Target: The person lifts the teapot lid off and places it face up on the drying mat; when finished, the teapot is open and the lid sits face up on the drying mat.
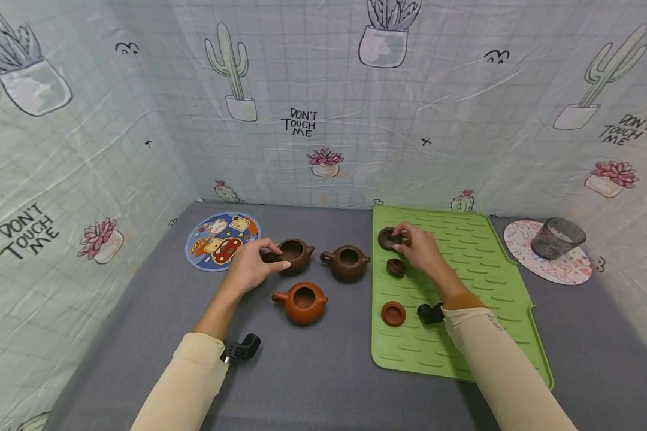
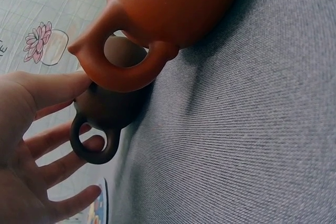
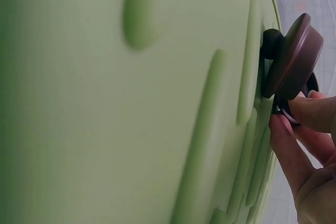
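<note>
My left hand (image 1: 249, 266) is beside the handle of a dark brown lidless teapot (image 1: 296, 256), thumb and fingers spread around it. In the left wrist view the fingers (image 2: 65, 166) extend past the handle without closing on it. At the green mat's far left corner, my right hand (image 1: 419, 246) pinches a dark teapot lid (image 1: 386, 239) by its edge. Nearer me, a second dark lid (image 1: 396, 268) lies tilted on its knob; in the right wrist view this lid (image 3: 296, 59) partly hides the pinched one.
Another brown teapot (image 1: 348, 264) and an orange-brown teapot (image 1: 304, 303) stand lidless on the grey cloth. An orange-brown lid (image 1: 393, 313) lies on the green mat (image 1: 463, 359). A blue round mat (image 1: 198, 254) is at left; a dark cup (image 1: 558, 238) stands on a patterned coaster (image 1: 566, 270) at right.
</note>
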`<move>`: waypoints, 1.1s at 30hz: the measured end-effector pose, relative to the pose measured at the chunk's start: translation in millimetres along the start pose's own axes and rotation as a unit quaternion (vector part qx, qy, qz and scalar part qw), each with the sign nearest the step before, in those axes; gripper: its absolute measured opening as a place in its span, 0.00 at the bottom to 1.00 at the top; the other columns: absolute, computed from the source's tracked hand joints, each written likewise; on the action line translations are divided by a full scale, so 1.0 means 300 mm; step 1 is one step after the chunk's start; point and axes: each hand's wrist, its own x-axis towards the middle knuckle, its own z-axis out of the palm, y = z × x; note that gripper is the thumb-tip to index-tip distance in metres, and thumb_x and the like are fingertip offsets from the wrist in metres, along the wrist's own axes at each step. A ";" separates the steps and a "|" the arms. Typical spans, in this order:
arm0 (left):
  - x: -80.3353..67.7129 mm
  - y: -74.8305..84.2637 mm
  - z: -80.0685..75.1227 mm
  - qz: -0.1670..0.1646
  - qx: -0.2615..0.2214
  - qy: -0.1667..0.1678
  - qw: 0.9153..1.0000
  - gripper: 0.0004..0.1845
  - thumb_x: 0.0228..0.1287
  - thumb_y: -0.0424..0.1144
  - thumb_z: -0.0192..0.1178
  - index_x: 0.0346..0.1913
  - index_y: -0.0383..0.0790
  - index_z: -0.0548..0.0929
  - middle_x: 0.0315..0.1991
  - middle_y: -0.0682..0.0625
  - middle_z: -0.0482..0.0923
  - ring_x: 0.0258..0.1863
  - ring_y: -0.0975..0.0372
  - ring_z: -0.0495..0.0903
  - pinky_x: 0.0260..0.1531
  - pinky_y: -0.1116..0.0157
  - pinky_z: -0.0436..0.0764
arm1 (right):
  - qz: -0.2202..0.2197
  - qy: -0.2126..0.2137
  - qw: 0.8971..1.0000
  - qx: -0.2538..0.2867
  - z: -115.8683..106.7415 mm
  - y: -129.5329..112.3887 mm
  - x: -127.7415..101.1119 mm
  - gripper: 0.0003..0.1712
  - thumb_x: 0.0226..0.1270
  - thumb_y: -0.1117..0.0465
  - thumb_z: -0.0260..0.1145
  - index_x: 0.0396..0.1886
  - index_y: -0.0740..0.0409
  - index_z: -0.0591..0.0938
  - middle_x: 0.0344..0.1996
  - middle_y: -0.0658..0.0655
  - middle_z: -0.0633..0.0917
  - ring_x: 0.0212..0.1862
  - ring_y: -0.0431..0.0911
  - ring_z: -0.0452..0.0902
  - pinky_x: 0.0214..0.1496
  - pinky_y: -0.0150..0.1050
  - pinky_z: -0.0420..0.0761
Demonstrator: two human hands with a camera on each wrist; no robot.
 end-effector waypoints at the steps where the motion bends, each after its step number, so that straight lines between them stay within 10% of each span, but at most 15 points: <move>1: 0.000 0.000 0.000 -0.002 0.004 -0.001 1.000 0.14 0.54 0.47 0.78 0.39 0.48 0.87 0.45 0.44 0.88 0.39 0.53 0.81 0.38 0.61 0.73 | 0.001 -0.001 1.000 0.000 0.001 0.001 0.000 0.14 0.72 0.67 0.66 0.55 0.61 0.78 0.62 0.73 0.81 0.59 0.65 0.83 0.56 0.58 0.85; 33: -0.009 0.032 0.002 -0.017 0.049 -0.002 0.999 0.13 0.56 0.49 0.76 0.39 0.49 0.86 0.45 0.44 0.87 0.40 0.52 0.80 0.39 0.57 0.74 | 0.033 0.013 0.997 0.075 -0.015 0.011 -0.030 0.28 0.68 0.65 0.71 0.62 0.63 0.68 0.65 0.73 0.78 0.60 0.64 0.83 0.55 0.56 0.84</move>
